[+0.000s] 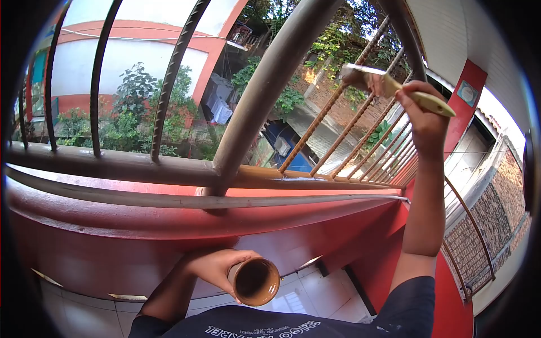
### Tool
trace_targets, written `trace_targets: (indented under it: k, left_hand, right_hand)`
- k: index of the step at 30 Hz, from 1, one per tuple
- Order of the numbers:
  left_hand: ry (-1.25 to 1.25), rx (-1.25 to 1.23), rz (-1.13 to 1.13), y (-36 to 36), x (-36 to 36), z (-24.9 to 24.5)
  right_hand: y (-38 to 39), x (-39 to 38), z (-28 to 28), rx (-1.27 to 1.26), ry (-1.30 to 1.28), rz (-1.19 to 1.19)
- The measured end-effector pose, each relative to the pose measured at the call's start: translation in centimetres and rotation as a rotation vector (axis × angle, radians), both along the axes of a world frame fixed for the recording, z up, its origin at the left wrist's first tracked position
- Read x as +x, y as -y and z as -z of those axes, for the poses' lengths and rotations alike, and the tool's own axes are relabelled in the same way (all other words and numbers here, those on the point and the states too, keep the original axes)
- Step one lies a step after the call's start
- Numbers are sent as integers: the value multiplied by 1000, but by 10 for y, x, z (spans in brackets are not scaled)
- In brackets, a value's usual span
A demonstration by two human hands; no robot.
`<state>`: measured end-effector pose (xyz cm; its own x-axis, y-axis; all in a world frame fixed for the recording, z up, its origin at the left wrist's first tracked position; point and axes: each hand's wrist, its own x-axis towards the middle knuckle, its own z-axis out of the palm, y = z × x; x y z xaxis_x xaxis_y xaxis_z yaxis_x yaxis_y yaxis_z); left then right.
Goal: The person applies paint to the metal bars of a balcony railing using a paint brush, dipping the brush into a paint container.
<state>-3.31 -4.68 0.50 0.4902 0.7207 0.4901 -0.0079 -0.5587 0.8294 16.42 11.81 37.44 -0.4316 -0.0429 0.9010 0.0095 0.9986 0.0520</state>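
Note:
My right hand (422, 110) is raised at the upper right, its fingers closed round the pale handle of a paintbrush (437, 104). The brush's bristle end points left, close to the thin ribbed bars (344, 127) of a metal railing. Low in front of my body, my left hand (217, 269) grips a brown cup (269, 281) from its left side. The cup's mouth tips toward me; its inside is dark, and I cannot make out how full it is. Some bars on the right look brownish-orange, while those on the left are dark.
A thick slanted post (262, 84) joins the lower rail (124, 163). Beneath it, a pale pipe (141, 200) runs along the red wall ledge (169, 219). White floor tiles (293, 298) show below. Plants (135, 101) and a building stand beyond the railing.

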Motion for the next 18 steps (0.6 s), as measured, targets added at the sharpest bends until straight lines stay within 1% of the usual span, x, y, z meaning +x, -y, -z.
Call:
trace_targets:
  k: [1,2,5,7,9,10,11,13,15,17,18]
  left_hand:
    - [2,0,-5,0,0,0]
    - [6,0,-12,1,0,0]
    - [34,-1,7,-1,1,2]
    - [18,-3,-9,1,1,2]
    - [11,12,-28,1,-2,0]
    - [13,19,-29,1,-1,0]
    - [12,19,-23,1,0,0]
    - [-12,-11,-31,0,2,2]
    - [-16,-39,-32,-1,2,3]
    - [-14,-68,-32,-3,3,2]
    - [-15,-74,-31,-3,3,0]
  right_hand:
    - [-2,2,-11,44,-100,-1]
    - [-1,0,-13,183,-209,-33]
    - [11,-7,16,713,-165,214]
    - [17,-8,56,567,109,97]
    - [25,2,65,390,224,8]
    - [17,10,57,395,173,-14]
    - [6,17,49,290,74,-39]
    - [-5,13,34,-168,-283,-289]
    - [-21,8,13,-466,-451,-592]
    - [-43,-8,15,-717,-472,-782]
    - [-40,-17,23,-754,-497,-725]
